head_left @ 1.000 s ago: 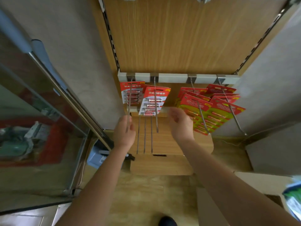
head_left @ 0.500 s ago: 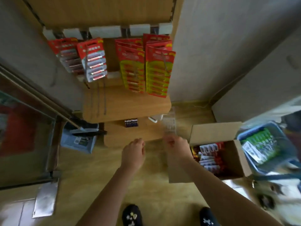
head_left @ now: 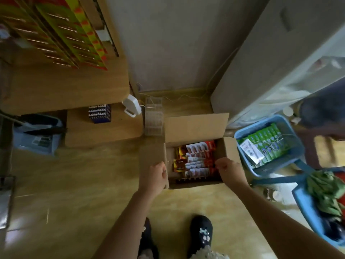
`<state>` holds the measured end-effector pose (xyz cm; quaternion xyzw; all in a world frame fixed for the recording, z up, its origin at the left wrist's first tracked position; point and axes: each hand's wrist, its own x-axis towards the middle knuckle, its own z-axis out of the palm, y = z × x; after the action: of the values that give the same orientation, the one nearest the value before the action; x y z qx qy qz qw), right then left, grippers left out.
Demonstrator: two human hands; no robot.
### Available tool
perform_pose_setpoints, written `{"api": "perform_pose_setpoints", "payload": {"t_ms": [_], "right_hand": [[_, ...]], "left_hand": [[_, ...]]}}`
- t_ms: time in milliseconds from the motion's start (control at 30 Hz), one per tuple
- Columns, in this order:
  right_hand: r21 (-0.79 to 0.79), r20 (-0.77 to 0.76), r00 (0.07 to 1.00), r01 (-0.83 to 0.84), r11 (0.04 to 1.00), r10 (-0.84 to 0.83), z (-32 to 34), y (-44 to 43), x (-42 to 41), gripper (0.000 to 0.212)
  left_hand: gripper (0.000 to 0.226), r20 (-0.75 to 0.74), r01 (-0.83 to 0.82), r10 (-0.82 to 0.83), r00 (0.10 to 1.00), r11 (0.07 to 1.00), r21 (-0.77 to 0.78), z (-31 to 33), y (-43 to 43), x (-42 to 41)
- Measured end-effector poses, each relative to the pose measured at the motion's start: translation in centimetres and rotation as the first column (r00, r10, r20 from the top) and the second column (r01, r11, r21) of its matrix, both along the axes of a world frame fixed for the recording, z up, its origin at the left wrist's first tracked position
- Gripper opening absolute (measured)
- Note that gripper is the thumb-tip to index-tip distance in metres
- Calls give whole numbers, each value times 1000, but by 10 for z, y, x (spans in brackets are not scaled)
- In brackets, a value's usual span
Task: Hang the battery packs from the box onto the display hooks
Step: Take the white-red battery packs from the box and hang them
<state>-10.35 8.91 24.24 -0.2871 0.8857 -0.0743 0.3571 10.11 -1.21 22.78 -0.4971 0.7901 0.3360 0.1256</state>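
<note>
2 hands (head_left: 155, 176) (head_left: 230, 173), fingers (head_left: 221, 165) curled, at box (head_left: 194, 126)

Hung battery packs (head_left: 56, 30) cut off at top-left edge, print on boxed packs (head_left: 197, 161) blurred

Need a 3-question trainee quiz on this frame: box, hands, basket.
1. True or false: the cardboard box is closed.
2. What lies in the blue basket? A) green packs B) loose bolts C) folded towels
3. Fill in: the battery packs lie ___ the box, between the left hand and the right hand.

Key: 1 false; 2 A; 3 inside.
</note>
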Motion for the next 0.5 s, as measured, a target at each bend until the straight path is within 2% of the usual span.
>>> {"api": "perform_pose_setpoints", "payload": {"t_ms": [233,400,500], "right_hand": [[-24,18,998,61,998,-61,-70,31,-40,28],[22,2,1000,24,999,-24,-150,31,-54,30],[80,49,993,-113,990,110,-209,30,-61,30]], "left_hand": [[14,-85,-22,30,996,995,99,-72,19,-49],[12,-140,12,-2,990,998,69,-152,16,-76],[16,-198,37,-24,980,997,64,-206,14,-94]]}}
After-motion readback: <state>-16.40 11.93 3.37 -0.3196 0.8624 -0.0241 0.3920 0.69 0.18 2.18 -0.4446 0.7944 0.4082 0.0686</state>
